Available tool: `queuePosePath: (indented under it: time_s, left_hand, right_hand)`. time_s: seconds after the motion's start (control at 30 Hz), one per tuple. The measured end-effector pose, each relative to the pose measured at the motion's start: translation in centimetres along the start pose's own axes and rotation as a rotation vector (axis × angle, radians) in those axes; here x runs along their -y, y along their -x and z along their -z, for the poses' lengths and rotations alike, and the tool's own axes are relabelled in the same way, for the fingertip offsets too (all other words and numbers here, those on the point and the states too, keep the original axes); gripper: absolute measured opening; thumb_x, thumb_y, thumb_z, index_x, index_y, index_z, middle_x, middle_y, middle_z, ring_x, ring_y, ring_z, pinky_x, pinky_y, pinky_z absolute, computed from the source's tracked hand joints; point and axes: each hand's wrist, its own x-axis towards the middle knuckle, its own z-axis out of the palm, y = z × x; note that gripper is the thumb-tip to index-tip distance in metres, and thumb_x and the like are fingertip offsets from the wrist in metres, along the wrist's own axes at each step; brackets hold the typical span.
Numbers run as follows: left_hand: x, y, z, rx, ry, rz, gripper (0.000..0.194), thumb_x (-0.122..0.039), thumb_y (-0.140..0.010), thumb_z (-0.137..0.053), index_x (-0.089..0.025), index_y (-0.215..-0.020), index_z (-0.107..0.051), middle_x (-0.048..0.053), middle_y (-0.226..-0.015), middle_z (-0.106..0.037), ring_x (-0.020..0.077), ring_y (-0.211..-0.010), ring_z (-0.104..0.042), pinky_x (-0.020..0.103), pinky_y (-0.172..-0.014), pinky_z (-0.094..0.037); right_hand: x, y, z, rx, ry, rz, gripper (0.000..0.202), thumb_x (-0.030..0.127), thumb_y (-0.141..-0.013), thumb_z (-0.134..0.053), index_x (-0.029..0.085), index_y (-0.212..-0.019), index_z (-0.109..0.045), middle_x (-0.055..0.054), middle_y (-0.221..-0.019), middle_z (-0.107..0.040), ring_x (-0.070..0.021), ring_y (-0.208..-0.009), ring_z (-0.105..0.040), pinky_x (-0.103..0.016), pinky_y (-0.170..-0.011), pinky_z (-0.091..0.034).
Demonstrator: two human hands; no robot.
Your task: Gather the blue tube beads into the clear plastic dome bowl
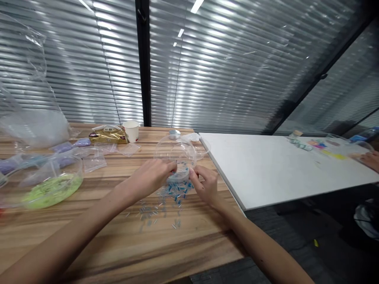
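My left hand [158, 172] is closed at the left side of a small clear round container [181, 152], its fingertips over the opening. My right hand [206, 182] pinches at the container's right edge, with thumb and index finger together. Small blue pieces lie inside the container. Just in front of it, blue tubular pieces [177, 192] are scattered on the wooden table [142, 250], with clear tubular pieces [148, 211] beside them. What my left fingertips hold is too small to make out.
Left: clear container with yellow-green pieces [55, 191], purple packets [62, 147], large clear bag [35, 126]. Behind: gold packet [108, 135], paper cup [131, 130], flat plastic bags [94, 162]. Right: white table [260, 173], colourful items, another person's hand [371, 160] at the far edge.
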Motion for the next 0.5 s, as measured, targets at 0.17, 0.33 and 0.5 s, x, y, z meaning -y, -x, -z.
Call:
queuePosePath:
  time_s: [0.17, 0.33, 0.5]
  left_hand:
    - [-0.2, -0.6, -0.9, -0.219, -0.097, -0.035, 0.017, -0.016, -0.093, -0.042, -0.013, -0.101, -0.057, 0.009, -0.099, -0.060, 0.0203, -0.086, -0.058, 0.028, -0.068, -0.043]
    - [-1.8, -0.2, 0.1, -0.210, 0.201, -0.078, 0.014, -0.014, -0.090, -0.048, -0.015, -0.084, -0.060, 0.002, -0.081, -0.061, 0.0137, -0.072, -0.056, 0.024, -0.065, -0.041]
    - [-1.9, 0.7, -1.3, 0.088, 0.261, -0.047, 0.012, -0.009, -0.083, -0.053, -0.017, -0.088, -0.062, 0.003, -0.087, -0.063, 0.0170, -0.080, -0.058, 0.026, -0.070, -0.043]
  right_hand:
    - [0.2, 0.0, -0.1, 0.010, 0.020, 0.022, 0.034, 0.018, -0.088, -0.043, 0.019, -0.055, -0.041, 0.003, -0.049, -0.043, -0.0091, -0.046, -0.038, -0.024, -0.049, -0.030]
    - [-0.2, -0.1, 0.0, -0.062, 0.061, -0.045, 0.036, 0.020, -0.088, -0.045, 0.019, -0.053, -0.040, 0.003, -0.048, -0.042, -0.0096, -0.046, -0.039, -0.024, -0.049, -0.029]
    - [-0.6, -0.1, 0.0, -0.079, 0.060, -0.109, 0.035, 0.021, -0.088, -0.045, 0.019, -0.054, -0.045, 0.002, -0.048, -0.046, -0.0103, -0.046, -0.041, -0.024, -0.048, -0.030]
